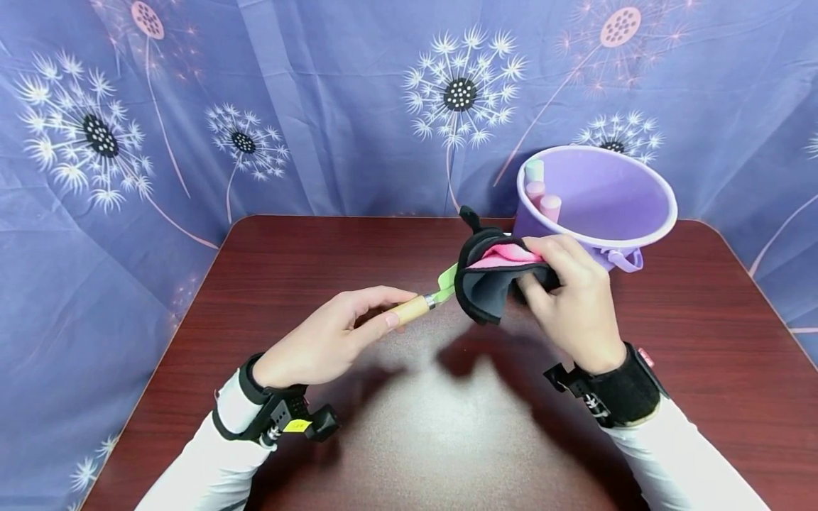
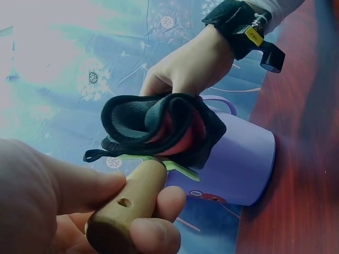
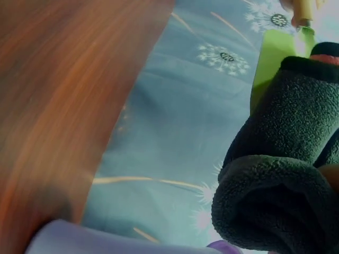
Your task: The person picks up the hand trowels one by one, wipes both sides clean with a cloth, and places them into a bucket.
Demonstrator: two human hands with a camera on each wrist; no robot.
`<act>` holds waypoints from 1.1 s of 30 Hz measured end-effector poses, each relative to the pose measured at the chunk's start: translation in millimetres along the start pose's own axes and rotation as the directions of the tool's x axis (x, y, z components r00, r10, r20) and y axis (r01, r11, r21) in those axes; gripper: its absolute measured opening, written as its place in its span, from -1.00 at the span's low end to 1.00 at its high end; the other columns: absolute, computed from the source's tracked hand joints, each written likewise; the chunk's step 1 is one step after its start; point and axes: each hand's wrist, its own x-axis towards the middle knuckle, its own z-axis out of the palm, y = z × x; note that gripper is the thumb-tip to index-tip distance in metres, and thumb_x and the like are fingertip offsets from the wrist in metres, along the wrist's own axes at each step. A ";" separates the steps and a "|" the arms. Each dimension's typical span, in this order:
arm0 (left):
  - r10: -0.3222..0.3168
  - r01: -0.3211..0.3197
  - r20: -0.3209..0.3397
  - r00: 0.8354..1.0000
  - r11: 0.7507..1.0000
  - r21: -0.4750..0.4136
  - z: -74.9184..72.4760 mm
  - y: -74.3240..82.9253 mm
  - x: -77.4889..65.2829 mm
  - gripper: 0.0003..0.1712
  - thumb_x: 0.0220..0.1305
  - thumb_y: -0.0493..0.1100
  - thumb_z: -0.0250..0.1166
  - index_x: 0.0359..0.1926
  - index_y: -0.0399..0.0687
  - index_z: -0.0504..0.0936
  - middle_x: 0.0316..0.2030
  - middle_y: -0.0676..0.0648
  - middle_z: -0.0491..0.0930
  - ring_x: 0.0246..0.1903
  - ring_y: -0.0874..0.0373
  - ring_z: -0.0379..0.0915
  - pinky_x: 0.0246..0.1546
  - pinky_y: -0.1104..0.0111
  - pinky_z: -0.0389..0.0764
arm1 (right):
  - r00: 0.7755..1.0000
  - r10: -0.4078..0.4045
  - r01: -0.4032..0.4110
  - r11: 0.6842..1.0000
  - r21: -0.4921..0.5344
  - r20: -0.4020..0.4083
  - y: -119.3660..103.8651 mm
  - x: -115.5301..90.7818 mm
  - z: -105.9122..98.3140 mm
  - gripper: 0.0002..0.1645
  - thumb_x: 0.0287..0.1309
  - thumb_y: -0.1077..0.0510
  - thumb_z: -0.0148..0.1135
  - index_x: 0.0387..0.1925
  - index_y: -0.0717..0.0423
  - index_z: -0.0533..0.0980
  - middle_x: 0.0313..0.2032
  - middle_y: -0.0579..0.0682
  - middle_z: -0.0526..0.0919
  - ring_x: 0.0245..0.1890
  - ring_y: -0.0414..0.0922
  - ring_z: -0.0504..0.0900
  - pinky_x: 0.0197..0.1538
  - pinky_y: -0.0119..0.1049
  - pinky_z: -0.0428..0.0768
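My left hand (image 1: pixel 335 333) holds the pale wooden handle of a small trowel (image 1: pixel 410 309) between thumb and fingers. Its green blade (image 3: pixel 270 58) is partly hidden by a folded cloth (image 1: pixel 488 289), dark grey and pink with black edging and a hanging loop. In my right hand (image 1: pixel 578 305) the cloth is pinched from above, bunched into folds against the blade. The left wrist view shows the handle's end with a hole, and the cloth (image 2: pixel 159 124) over the green metal. Both hands are raised above the table.
A purple bucket (image 1: pixel 613 191) stands at the back right, just behind my right hand. Three pastel rods (image 1: pixel 535 190) lean inside its left wall. The dark red wooden table (image 1: pixel 307 248) ends at a blue dandelion-print curtain (image 1: pixel 345 106).
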 end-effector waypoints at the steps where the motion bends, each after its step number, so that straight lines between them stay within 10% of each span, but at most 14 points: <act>1: 0.003 -0.003 0.000 1.000 1.000 -0.003 0.1 0.1 0.1 -0.63 0.65 -0.01 0.18 0.35 0.30 0.62 -0.12 0.10 0.66 -0.20 0.17 0.52 -0.18 0.26 0.50 | 1.000 0.015 -0.015 1.000 0.010 -0.006 0.3 0.3 -0.1 -0.58 0.12 0.40 0.37 0.05 0.25 0.71 -0.08 0.12 0.74 -0.05 0.02 0.67 0.14 -0.41 0.44; 20: 0.043 -0.044 -0.006 0.999 0.996 -0.077 6.8 -3.5 3.9 -0.63 0.65 -0.04 0.18 0.36 0.32 0.62 -0.23 0.07 0.56 -0.39 0.13 0.34 -0.33 0.28 0.39 | 0.944 0.331 -0.330 0.942 0.061 -0.009 -2.2 2.4 1.4 -0.76 0.22 0.31 0.41 -0.07 0.10 0.74 -0.26 -0.03 0.74 -0.29 -0.27 0.56 -0.18 -0.43 0.41; 33: 0.047 -0.053 -0.040 0.998 0.983 -0.177 12.1 -8.0 9.5 -0.64 0.66 -0.10 0.15 0.34 0.18 0.64 -0.36 0.02 0.58 -0.42 0.05 0.45 -0.49 0.34 0.36 | 0.984 0.169 -0.172 0.983 0.058 0.051 -8.3 -6.1 11.7 -0.68 0.19 0.39 0.41 -0.03 0.08 0.73 -0.17 -0.12 0.74 -0.17 -0.24 0.62 -0.06 -0.48 0.46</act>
